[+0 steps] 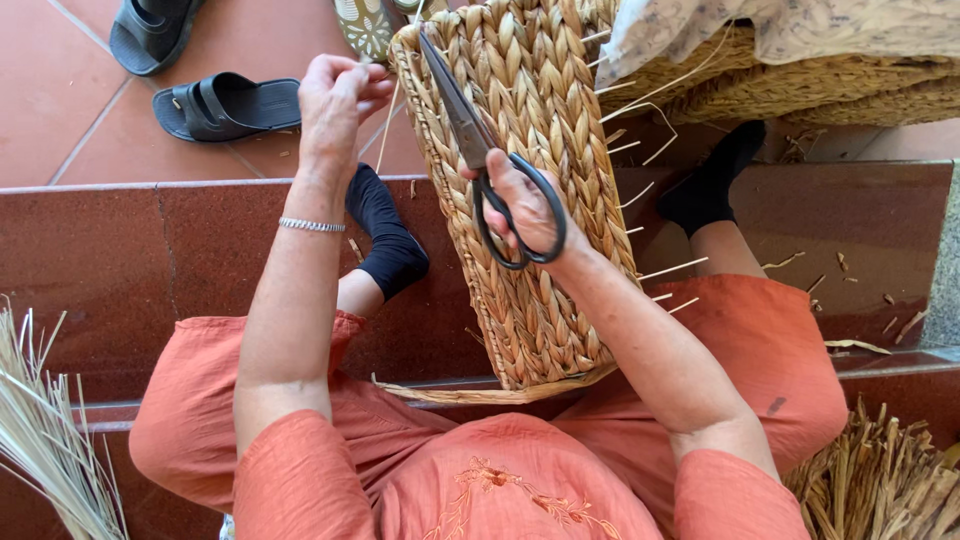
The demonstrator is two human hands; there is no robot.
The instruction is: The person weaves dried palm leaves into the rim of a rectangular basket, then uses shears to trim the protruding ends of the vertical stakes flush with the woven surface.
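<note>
Item: braided straw basket (530, 200), propped between your knees on the red stone step (140, 250), long axis running away from you. Your right hand (525, 205) grips black scissors (480, 150), blades shut and pointing away up-left; your left hand (335, 100) pinches a loose strand (383, 135) at the far rim. Risk: the tips may well snag the braid or nick your left fingers, being close.
</note>
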